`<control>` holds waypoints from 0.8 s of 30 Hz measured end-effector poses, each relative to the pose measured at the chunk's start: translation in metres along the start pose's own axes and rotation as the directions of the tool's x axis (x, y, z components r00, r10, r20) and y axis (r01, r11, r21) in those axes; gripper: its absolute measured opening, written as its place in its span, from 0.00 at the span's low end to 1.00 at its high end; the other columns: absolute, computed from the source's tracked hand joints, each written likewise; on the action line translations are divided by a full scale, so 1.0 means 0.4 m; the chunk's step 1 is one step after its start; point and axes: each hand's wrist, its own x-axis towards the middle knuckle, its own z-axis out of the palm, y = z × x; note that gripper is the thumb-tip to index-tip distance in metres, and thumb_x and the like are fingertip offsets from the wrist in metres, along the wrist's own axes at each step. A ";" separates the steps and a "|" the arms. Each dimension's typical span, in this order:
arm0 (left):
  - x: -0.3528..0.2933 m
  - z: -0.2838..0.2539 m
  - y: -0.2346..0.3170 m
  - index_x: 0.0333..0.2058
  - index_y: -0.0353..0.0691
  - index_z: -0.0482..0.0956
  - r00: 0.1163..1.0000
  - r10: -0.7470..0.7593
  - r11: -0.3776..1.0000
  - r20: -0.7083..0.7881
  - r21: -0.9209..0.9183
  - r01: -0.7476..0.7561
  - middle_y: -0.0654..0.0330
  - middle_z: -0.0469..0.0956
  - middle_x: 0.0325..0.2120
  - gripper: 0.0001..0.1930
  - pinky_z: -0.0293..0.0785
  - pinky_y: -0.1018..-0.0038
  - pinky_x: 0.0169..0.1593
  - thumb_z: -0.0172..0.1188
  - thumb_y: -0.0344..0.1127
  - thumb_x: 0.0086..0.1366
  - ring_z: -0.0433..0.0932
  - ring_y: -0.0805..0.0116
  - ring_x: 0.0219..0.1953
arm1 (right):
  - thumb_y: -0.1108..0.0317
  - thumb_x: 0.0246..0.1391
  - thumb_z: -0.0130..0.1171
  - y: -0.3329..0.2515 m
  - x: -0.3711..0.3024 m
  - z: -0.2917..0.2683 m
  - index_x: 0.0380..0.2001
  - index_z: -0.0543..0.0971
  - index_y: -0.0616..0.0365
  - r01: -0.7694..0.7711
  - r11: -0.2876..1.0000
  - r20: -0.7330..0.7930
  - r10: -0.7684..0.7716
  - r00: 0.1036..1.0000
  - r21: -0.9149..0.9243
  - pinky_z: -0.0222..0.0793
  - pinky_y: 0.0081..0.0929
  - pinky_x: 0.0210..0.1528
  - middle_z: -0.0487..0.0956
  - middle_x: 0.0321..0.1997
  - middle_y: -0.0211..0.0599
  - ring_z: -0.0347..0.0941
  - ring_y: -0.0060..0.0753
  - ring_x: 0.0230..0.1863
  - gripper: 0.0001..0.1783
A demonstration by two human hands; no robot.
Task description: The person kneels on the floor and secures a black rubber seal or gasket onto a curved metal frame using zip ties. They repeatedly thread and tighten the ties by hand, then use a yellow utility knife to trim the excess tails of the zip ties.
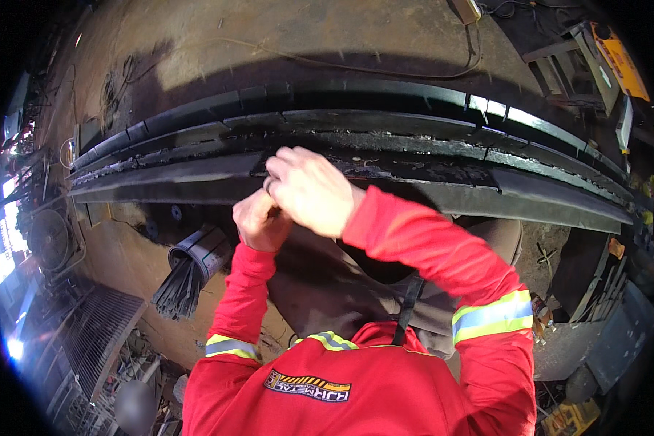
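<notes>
Head view, left hand [260, 220] against right hand [311, 190], dark beam [218, 168] behind grip

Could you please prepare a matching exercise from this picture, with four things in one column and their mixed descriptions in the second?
Column 1
1. bucket
2. right sleeve
3. right hand
4. long metal pieces

Column 2
A. bare, close against the left hand
B. dark, spanning most of the picture's width
C. with a bundle of thin dark strips sticking out
D. red, with a reflective band

Right pairs: 1-C, 2-D, 3-A, 4-B
</notes>
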 end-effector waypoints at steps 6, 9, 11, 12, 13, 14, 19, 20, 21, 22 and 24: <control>-0.013 -0.010 0.008 0.16 0.38 0.65 0.974 -0.212 0.977 0.076 0.042 0.209 0.56 0.62 0.11 0.14 0.60 0.69 0.18 0.62 0.25 0.52 0.63 0.61 0.12 | 0.81 0.51 0.56 -0.172 -0.133 0.055 0.35 0.77 0.66 -0.423 0.603 -0.239 0.723 0.649 0.677 0.72 0.30 0.31 0.77 0.30 0.41 0.75 0.35 0.27 0.07; 0.015 -0.031 0.006 0.18 0.36 0.65 0.942 -0.257 0.965 0.213 0.013 0.261 0.52 0.64 0.12 0.11 0.62 0.65 0.20 0.57 0.26 0.56 0.66 0.56 0.13 | 0.66 0.60 0.54 -0.154 -0.136 0.108 0.45 0.72 0.65 -0.154 -0.483 0.507 0.811 0.292 0.862 0.68 0.24 0.24 0.76 0.29 0.30 0.69 0.21 0.23 0.15; 0.051 -0.060 0.031 0.21 0.36 0.68 0.922 -0.275 0.961 0.274 0.083 0.262 0.52 0.67 0.13 0.10 0.65 0.65 0.21 0.56 0.32 0.58 0.69 0.56 0.14 | 0.59 0.61 0.54 -0.139 -0.116 0.120 0.46 0.71 0.61 0.002 -0.560 0.521 0.772 0.364 0.828 0.62 0.20 0.22 0.74 0.29 0.29 0.66 0.19 0.22 0.18; 0.079 -0.074 0.050 0.21 0.37 0.69 0.890 -0.307 0.951 0.338 0.152 0.271 0.54 0.68 0.12 0.12 0.65 0.66 0.21 0.58 0.36 0.58 0.70 0.56 0.14 | 0.59 0.61 0.54 -0.132 -0.108 0.129 0.44 0.72 0.60 0.050 -0.569 0.508 0.767 0.391 0.821 0.60 0.20 0.22 0.74 0.28 0.28 0.66 0.19 0.23 0.16; 0.099 -0.082 0.062 0.21 0.37 0.69 0.852 -0.342 0.936 0.397 0.221 0.273 0.55 0.68 0.11 0.14 0.66 0.66 0.21 0.59 0.40 0.59 0.71 0.57 0.14 | 0.59 0.61 0.53 -0.125 -0.104 0.135 0.42 0.74 0.58 0.097 -0.578 0.494 0.763 0.418 0.810 0.59 0.19 0.23 0.74 0.28 0.27 0.65 0.18 0.23 0.14; 0.107 -0.078 0.058 0.20 0.39 0.70 0.843 -0.328 0.934 0.426 0.282 0.221 0.57 0.69 0.10 0.19 0.67 0.66 0.20 0.61 0.48 0.58 0.72 0.59 0.13 | 0.59 0.60 0.53 -0.122 -0.102 0.131 0.41 0.75 0.57 0.114 -0.593 0.488 0.744 0.457 0.797 0.58 0.18 0.23 0.73 0.28 0.25 0.64 0.17 0.24 0.13; 0.165 -0.042 0.089 0.15 0.39 0.69 0.868 -0.167 0.887 0.468 0.456 -0.075 0.51 0.71 0.11 0.26 0.70 0.64 0.22 0.59 0.55 0.59 0.74 0.51 0.16 | 0.56 0.60 0.50 -0.092 -0.117 0.127 0.36 0.76 0.52 0.189 -0.731 0.526 0.621 0.581 0.655 0.59 0.18 0.28 0.73 0.29 0.21 0.62 0.17 0.27 0.13; 0.171 -0.038 0.086 0.14 0.39 0.68 0.881 -0.118 0.876 0.458 0.465 -0.124 0.51 0.71 0.11 0.27 0.70 0.63 0.22 0.59 0.56 0.59 0.74 0.51 0.16 | 0.55 0.60 0.51 -0.094 -0.115 0.131 0.36 0.76 0.50 0.152 -0.735 0.537 0.604 0.589 0.661 0.57 0.18 0.27 0.71 0.29 0.20 0.60 0.17 0.26 0.12; 0.180 -0.033 0.084 0.13 0.39 0.68 0.891 -0.069 0.863 0.448 0.475 -0.172 0.50 0.70 0.10 0.28 0.70 0.62 0.23 0.58 0.57 0.59 0.74 0.50 0.15 | 0.57 0.60 0.52 -0.101 -0.102 0.111 0.35 0.75 0.49 0.149 -0.750 0.565 0.598 0.568 0.644 0.56 0.17 0.26 0.70 0.28 0.20 0.59 0.17 0.25 0.09; 0.202 -0.029 0.087 0.12 0.39 0.70 0.823 -0.228 0.873 0.521 0.483 -0.064 0.48 0.70 0.10 0.30 0.71 0.61 0.24 0.56 0.60 0.59 0.74 0.50 0.16 | 0.58 0.59 0.53 -0.093 -0.107 0.140 0.35 0.74 0.48 0.178 -0.745 0.536 0.604 0.590 0.643 0.56 0.16 0.26 0.70 0.28 0.20 0.59 0.17 0.25 0.08; 0.214 -0.032 0.086 0.13 0.38 0.71 0.804 -0.147 0.868 0.576 0.465 -0.175 0.47 0.70 0.11 0.30 0.71 0.60 0.24 0.55 0.62 0.59 0.74 0.49 0.17 | 0.62 0.58 0.54 -0.094 -0.097 0.159 0.34 0.74 0.49 0.211 -0.724 0.501 0.628 0.595 0.657 0.56 0.16 0.25 0.70 0.27 0.21 0.60 0.17 0.25 0.05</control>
